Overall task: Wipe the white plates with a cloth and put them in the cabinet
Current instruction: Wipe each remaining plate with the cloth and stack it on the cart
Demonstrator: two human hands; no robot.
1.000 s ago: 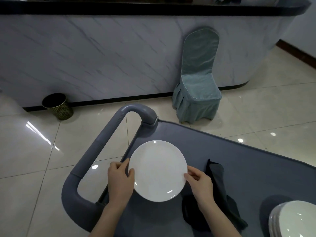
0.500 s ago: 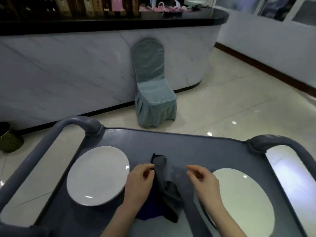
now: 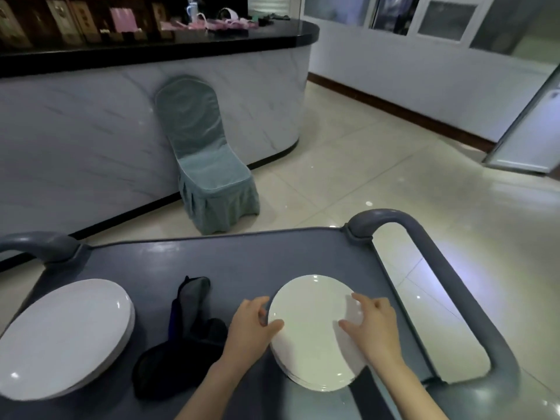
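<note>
A stack of white plates (image 3: 315,344) stands on the right part of the grey cart top (image 3: 242,256). My left hand (image 3: 248,331) pinches the left rim of the top plate, thumb on its face and fingers curled at the edge. On the plate's right side, my right hand (image 3: 372,325) rests with thumb and fingers spread over the surface. A dark cloth (image 3: 188,338) lies crumpled on the cart between this stack and another white plate pile (image 3: 60,334) at the left.
The cart has raised grey handles at its right end (image 3: 454,283) and left end (image 3: 39,242). Beyond it, a chair in a teal cover (image 3: 206,165) stands against a marble-fronted counter (image 3: 91,131). Tiled floor lies to the right, with an open door (image 3: 530,131).
The view has swung to the right. Both hands left the plate set down at the left, passed over the cloth and now sit on the right stack.
</note>
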